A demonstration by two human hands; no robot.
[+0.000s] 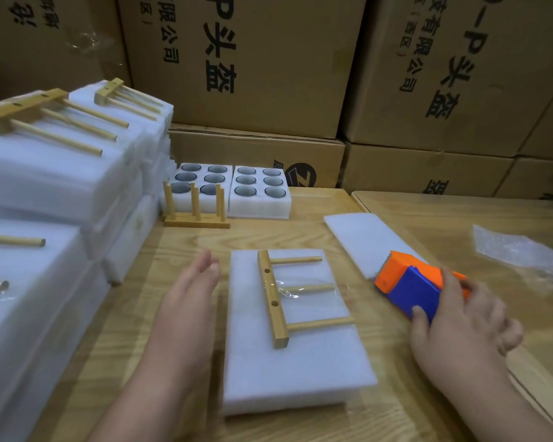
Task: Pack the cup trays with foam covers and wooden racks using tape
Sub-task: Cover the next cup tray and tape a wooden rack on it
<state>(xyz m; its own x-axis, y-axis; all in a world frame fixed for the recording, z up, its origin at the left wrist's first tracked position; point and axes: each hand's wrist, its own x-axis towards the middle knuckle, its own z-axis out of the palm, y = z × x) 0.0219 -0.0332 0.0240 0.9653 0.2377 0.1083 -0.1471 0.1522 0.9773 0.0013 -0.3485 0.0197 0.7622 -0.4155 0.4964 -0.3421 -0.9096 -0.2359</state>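
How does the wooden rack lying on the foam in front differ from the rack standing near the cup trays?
The front rack lies flat on a foam cover, pegs sideways; the back rack stands on the table, pegs upward. Clear tape crosses the front rack; the back rack shows none. Both are light wood.

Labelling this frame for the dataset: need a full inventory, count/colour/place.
foam-covered tray: 1, white, table centre
wooden rack: 1, tan, taped flat on it
tape dispenser: 1, orange-blue, right of it
loose foam cover: 1, white, behind dispenser
open cup trays: 2, white, table back
upright rack: 1, tan, before left tray
packed stacks: white, left
cartons: brown, behind
left hand: open, beside tray
right hand: grips dispenser
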